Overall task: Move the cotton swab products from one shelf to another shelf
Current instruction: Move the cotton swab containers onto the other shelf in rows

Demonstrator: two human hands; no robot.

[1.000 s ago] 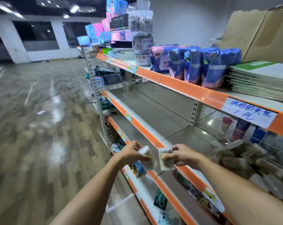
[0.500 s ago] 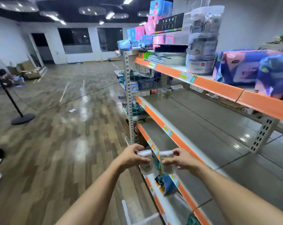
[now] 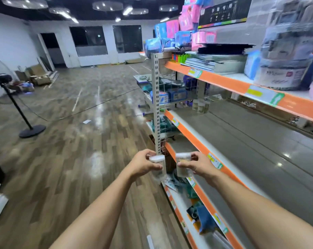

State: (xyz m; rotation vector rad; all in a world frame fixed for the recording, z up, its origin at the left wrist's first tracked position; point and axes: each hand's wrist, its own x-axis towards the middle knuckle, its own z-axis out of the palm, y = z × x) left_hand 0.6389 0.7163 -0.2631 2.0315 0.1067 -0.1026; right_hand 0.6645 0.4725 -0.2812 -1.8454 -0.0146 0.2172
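We are standing beside the shelving (image 3: pixel 242 133), holding two clear swab tubs out in front of its left post. Our left hand (image 3: pixel 143 164) is gripping the left tub (image 3: pixel 158 168); our right hand (image 3: pixel 199 165) is gripping the right tub (image 3: pixel 183 164), white-lidded, swabs showing inside.

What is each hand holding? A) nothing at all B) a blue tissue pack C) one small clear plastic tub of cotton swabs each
C: the left hand grips one clear swab tub and the right hand grips another.
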